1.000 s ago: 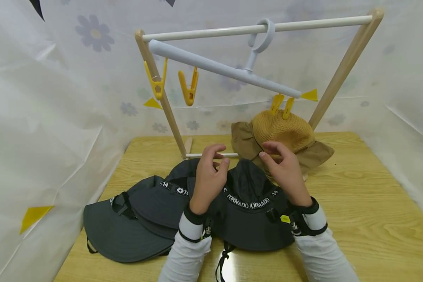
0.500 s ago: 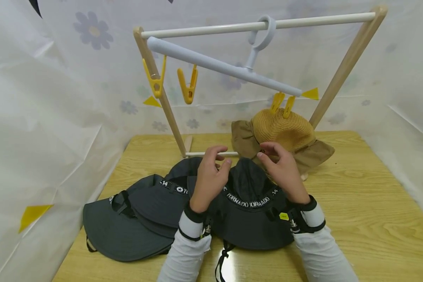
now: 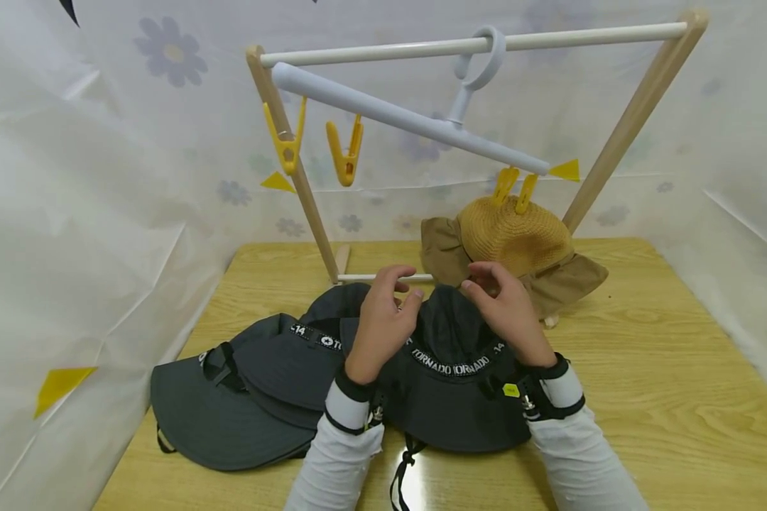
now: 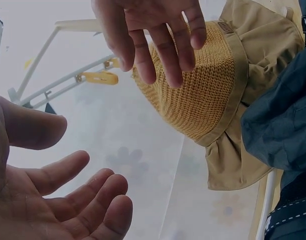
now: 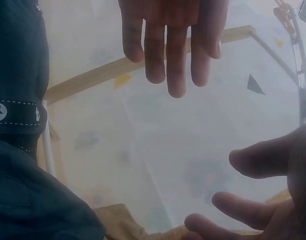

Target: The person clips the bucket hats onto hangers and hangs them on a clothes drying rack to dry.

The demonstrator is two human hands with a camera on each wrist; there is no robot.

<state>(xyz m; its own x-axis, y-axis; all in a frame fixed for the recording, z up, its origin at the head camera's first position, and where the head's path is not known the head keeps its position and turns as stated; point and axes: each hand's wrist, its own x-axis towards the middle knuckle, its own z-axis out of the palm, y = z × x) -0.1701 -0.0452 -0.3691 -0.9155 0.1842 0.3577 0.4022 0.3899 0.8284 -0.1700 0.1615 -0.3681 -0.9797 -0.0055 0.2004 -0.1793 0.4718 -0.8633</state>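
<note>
Both hands hover, relaxed and holding nothing, over dark sun hats in the head view. My left hand (image 3: 383, 326) overlaps the gap between the hats; my right hand (image 3: 510, 312) is above the right side of the nearest black hat (image 3: 457, 419), which has TORNADO lettering on its band. More dark wide-brimmed hats (image 3: 230, 429) lie overlapping to the left. Behind my right hand, a woven yellow-tan hat (image 3: 511, 227) with brown fabric brim hangs from two yellow clothespins (image 3: 503, 186). The left wrist view shows my left hand (image 4: 73, 200) and right hand (image 4: 157, 35) facing each other, fingers apart.
A pale blue hanger (image 3: 396, 117) tilts down to the right on the white rail (image 3: 562, 41) of a wooden-sided rack (image 3: 639, 113). Two more yellow clothespins (image 3: 345, 160) hang at its left end. Patterned sheeting surrounds the wood-grain table (image 3: 665, 397). A black cord (image 3: 404, 468) trails forward.
My right hand has drifted slightly left, narrowing the space between the hands. My left hand has barely shifted, and the hats lie as before.
</note>
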